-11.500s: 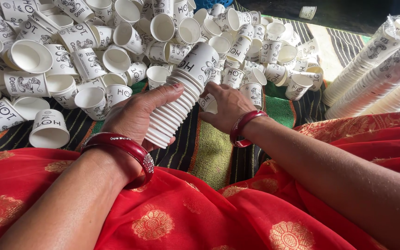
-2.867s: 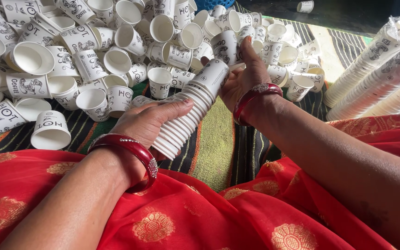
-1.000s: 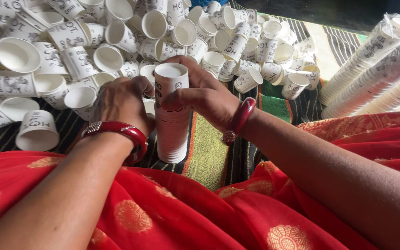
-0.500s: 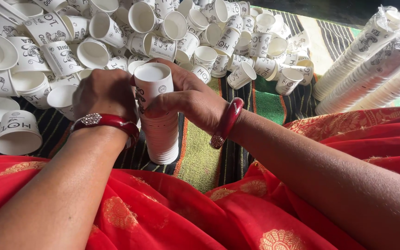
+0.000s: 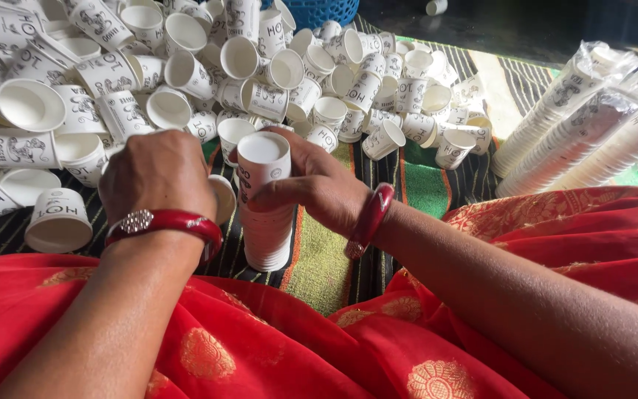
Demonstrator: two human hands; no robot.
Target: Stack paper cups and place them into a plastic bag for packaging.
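Seen from the head camera, a stack of nested white paper cups point(image 5: 265, 214) stands upright on a striped woven mat point(image 5: 319, 258), its base just in front of the person's red patterned cloth point(image 5: 260, 347), near the middle of the scene. The right hand point(image 5: 311, 185) wraps around the upper part of the stack from the right, thumb and fingers closed on the top cup just under its open rim. The left hand point(image 5: 158, 177) sits just left of the stack, seen from the back; its fingers curl down out of sight, so whether they grip anything cannot be told. A loose cup point(image 5: 223, 198) shows between this hand and the stack, partly hidden by the knuckles. Each wrist carries a red bangle: the left one point(image 5: 165, 222) has a small studded clasp, the right one point(image 5: 371, 216) is plain.

Beyond the hands, a big heap of loose printed paper cups point(image 5: 186, 74) covers the far left and centre of the mat, many lying on their sides with mouths open. One cup point(image 5: 59, 220) rests mouth-down at near left. At far right lie long plastic-wrapped sleeves of stacked cups point(image 5: 592, 118), slanting away. A blue basket point(image 5: 319, 10) peeks in at the far edge.
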